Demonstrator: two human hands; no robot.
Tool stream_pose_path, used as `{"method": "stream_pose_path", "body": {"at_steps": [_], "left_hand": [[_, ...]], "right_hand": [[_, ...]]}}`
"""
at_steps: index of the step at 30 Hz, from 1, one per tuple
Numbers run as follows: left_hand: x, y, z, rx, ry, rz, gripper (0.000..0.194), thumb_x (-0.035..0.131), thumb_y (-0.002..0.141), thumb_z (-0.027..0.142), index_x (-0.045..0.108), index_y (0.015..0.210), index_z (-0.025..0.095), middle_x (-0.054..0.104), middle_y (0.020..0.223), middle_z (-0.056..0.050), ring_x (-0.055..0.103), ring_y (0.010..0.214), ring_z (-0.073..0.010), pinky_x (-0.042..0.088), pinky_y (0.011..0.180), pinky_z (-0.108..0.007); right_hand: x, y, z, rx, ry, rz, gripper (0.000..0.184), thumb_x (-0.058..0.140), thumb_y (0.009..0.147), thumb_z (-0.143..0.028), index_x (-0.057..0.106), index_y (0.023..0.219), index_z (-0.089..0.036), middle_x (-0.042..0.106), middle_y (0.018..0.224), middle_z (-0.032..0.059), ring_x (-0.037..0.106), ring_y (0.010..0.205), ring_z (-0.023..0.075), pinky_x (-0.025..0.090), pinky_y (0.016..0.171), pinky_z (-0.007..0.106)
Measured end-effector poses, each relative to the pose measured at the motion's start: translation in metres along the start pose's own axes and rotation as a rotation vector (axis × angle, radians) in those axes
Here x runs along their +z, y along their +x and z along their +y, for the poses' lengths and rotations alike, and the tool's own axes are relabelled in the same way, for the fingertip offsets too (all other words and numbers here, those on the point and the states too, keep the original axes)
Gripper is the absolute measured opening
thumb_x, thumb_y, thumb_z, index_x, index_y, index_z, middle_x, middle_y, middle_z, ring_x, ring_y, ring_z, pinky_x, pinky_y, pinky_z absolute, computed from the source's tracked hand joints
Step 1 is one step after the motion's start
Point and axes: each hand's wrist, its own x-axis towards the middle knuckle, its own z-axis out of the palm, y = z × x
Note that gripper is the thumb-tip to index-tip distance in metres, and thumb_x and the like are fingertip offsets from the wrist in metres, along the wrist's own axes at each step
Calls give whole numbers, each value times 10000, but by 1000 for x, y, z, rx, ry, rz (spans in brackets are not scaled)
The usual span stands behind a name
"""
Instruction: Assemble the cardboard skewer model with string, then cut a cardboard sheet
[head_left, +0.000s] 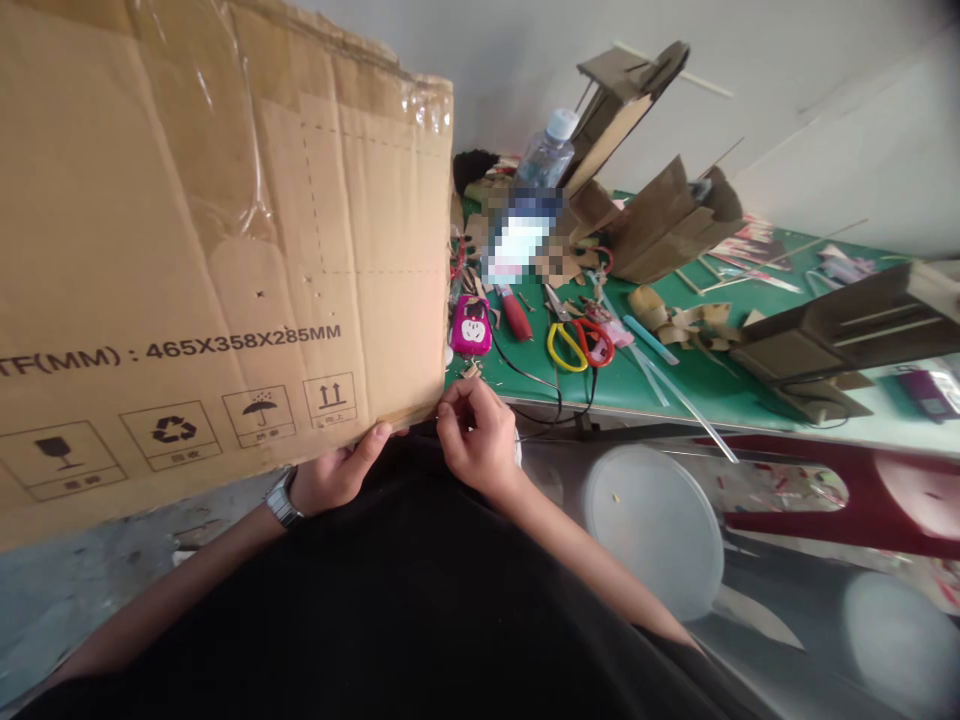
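A large brown piece of cardboard (225, 300) with printed symbols and creased clear tape fills the upper left; I cannot tell whether it is a sheet or a box. My left hand (337, 475), with a watch (285, 500) at its wrist, grips the bottom edge near the right corner, thumb in front and fingers mostly hidden behind. My right hand (480, 435) is closed in a pinch right at that lower right corner. Whatever lies between its fingertips is too small or hidden to make out.
Scissors (577, 340), a red-handled tool (514, 312), a pink power socket (472, 325) and a bottle (546, 155) are on the green table (637, 385). Brown cardboard constructions (652, 230) stand behind. Below right are a round grey stool seat (654, 530) and a red stool (825, 500).
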Motion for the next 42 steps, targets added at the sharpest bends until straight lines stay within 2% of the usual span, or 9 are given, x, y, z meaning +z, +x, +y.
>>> {"method": "stream_pose_path", "body": {"at_steps": [11, 20, 26, 30, 36, 42], "left_hand": [[-2, 2, 2, 43, 24, 31, 262, 600, 1020, 368, 846, 1052, 284, 844, 1033, 20, 783, 1061, -248, 542, 1159, -407], [0, -1, 0, 23, 20, 24, 238, 620, 1013, 336, 839, 1085, 276, 843, 1023, 16, 747, 1176, -257, 477, 1216, -429], [3, 2, 6, -72, -166, 40, 278, 562, 1053, 298, 827, 1137, 296, 842, 967, 30, 784, 1057, -219, 531, 1172, -407], [3, 1, 5, -140, -250, 31, 293, 563, 1056, 340, 846, 1034, 270, 844, 963, 23, 788, 1037, -215, 546, 1157, -395], [1, 1, 2, -230, -305, -4, 320, 569, 1049, 378, 856, 980, 255, 846, 1012, 9, 777, 1093, -227, 506, 1198, -400], [0, 2, 4, -250, -348, -13, 328, 568, 1049, 385, 859, 973, 254, 847, 994, 0, 786, 1064, -229, 544, 1157, -392]], "right_hand": [[4, 2, 0, -32, -65, 50, 135, 551, 890, -135, 500, 819, -237, 519, 688, -32, 486, 599, 136, 383, 572, 274], [4, 1, 0, -71, -72, 5, 168, 530, 869, -113, 448, 811, -247, 525, 705, -24, 515, 635, 147, 399, 600, 275], [-4, -4, -1, -19, 121, 18, 88, 518, 958, -159, 560, 909, -219, 595, 775, 4, 560, 678, 153, 432, 634, 289], [-5, -4, -2, -7, 164, 8, 160, 479, 1002, -159, 617, 935, -206, 640, 809, 24, 594, 712, 158, 450, 662, 301], [-5, -4, -2, 3, 186, 13, 198, 466, 1012, -149, 640, 936, -205, 668, 822, 31, 621, 729, 162, 469, 670, 309], [-5, -3, -1, -48, 178, 55, 199, 480, 951, -76, 611, 904, -218, 626, 800, 14, 597, 718, 158, 470, 663, 306]]}}
